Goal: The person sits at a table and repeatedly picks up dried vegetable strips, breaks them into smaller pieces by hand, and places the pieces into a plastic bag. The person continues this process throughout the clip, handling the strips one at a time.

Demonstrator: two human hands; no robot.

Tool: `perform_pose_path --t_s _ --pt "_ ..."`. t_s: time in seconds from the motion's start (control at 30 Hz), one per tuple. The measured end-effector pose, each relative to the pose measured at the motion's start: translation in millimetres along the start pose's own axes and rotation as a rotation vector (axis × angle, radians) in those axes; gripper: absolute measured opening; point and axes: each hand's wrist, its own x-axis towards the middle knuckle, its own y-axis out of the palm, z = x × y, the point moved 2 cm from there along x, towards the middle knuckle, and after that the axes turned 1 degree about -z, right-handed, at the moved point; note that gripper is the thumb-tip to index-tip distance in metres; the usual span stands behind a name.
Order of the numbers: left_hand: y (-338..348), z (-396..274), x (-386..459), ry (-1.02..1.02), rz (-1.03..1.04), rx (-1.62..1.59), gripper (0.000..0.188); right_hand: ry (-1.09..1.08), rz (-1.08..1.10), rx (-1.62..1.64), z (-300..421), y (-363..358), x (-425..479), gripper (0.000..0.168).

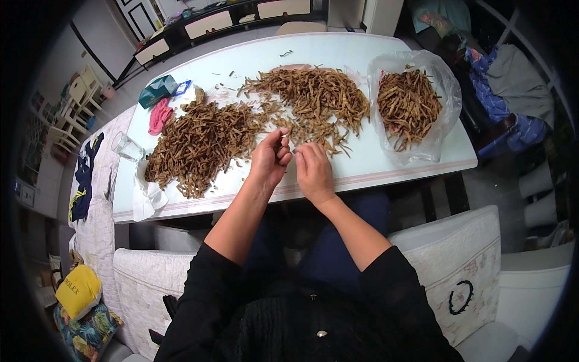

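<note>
My left hand (270,156) is raised over the near middle of the table, palm turned inward, fingers curled. Close to its right, my right hand (315,174) points its thumb and fingertips toward it. A small dark speck shows at the right fingertips; whether either hand grips a piece is too small to tell. To the left lies a large heap of dried brown root-like strips (203,142). Another heap of such strips (316,92) spreads beyond my hands, with loose pieces (332,140) trailing toward them. More strips (409,106) fill a clear plastic bag (445,129) at the right.
The white table (384,167) has a drinking glass (128,147), crumpled white tissue (147,192), pink cloth (160,116) and green box (157,91) along its left side. Padded chair backs (154,280) stand near me. A bench with a quilted cover (97,240) runs along the left.
</note>
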Motion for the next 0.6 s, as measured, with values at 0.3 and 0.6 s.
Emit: perform_pose_path --t_s 0.3,0.6 --pt "-3.7 1.4 5.3 0.010 -0.025 0.017 0.021 -0.019 0.022 0.010 1.0 0.3 0.4 0.006" --pt "-4.8 1.8 8.3 0.006 -0.020 0.019 0.019 -0.011 0.032 -0.020 2.9 -1.0 0.3 0.006"
